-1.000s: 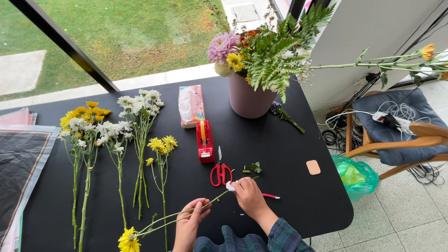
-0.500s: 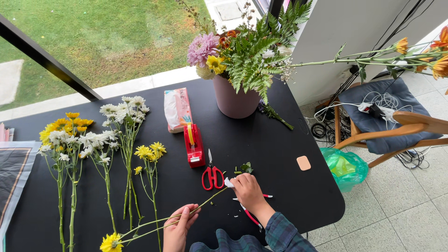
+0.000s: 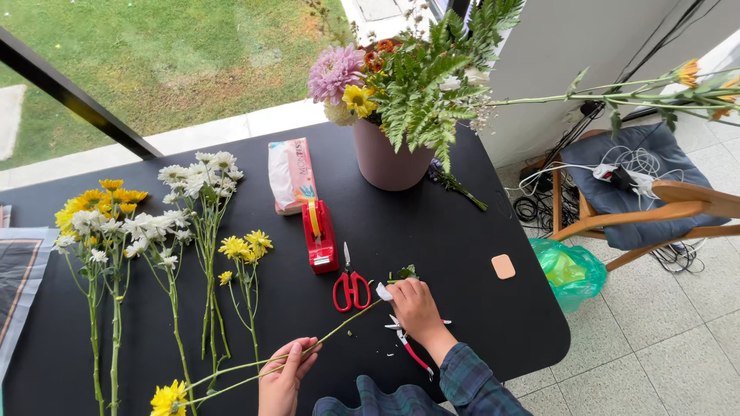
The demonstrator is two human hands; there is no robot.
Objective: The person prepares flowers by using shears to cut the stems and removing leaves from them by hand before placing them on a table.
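My left hand (image 3: 284,376) grips the long green stem of a yellow flower (image 3: 171,397) that lies across the black table (image 3: 462,231). At the stem's cut end, my right hand (image 3: 415,305) pinches the tip, where a bit of white shows by the fingers. Red-handled scissors (image 3: 351,286) lie just left of that hand. Red-handled pruning shears (image 3: 408,345) lie under my right wrist. Small green leaf scraps (image 3: 404,272) sit just above the right hand.
A pink vase (image 3: 388,160) of ferns and flowers stands at the back. A red tape dispenser (image 3: 319,236) and a tissue pack (image 3: 290,174) sit mid-table. White and yellow cut flowers (image 3: 146,231) lie left. A wooden chair (image 3: 647,200) and green bag (image 3: 569,270) stand right.
The view has shifted slightly. My right hand has slid a little along the stem's end beside the scissors; my left hand keeps its grip on the stem.
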